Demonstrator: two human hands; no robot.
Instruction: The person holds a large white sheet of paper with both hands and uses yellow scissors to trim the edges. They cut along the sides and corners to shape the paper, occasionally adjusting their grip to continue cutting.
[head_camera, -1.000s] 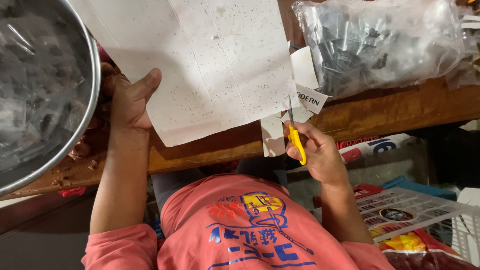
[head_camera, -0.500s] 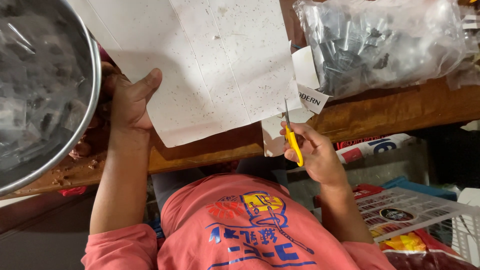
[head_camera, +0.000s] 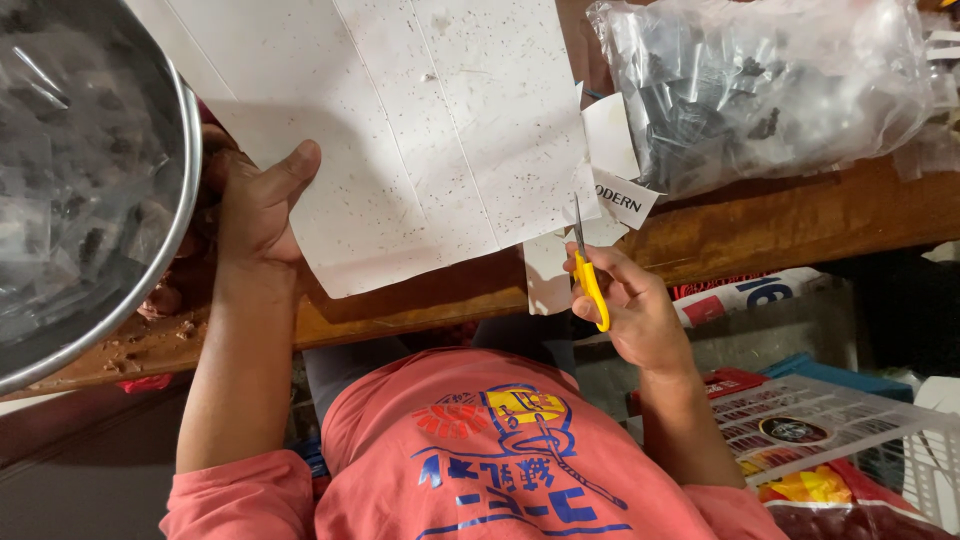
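A large white sheet of speckled card covers most of a worn wooden table edge, and it is the landmark here. Since half a second ago the sheet has kept its place, while the yellow-handled scissors have moved up from just below its right lower corner, so the blades now meet that edge; a second ago they sat lower and further from it. In my judgement the cutting along the sheet's right side is under way, with a cut starting at the lower right corner. The sheet looks stiff and flat, marked with faint straight fold or score lines and many tiny dark flecks, its lower edge hanging past the table toward the person's coral-red shirt. Left of the sheet stands a big shiny steel bowl, partly out of view. Right of the sheet lies a clear plastic bag stuffed with small dark parts. The left hand presses flat against the sheet's lower left edge, thumb on top, pinning it. The right hand is closed around the scissor handles, just below the sheet's right corner. Small white offcuts, one with a printed label, lie touching the sheet's right edge.
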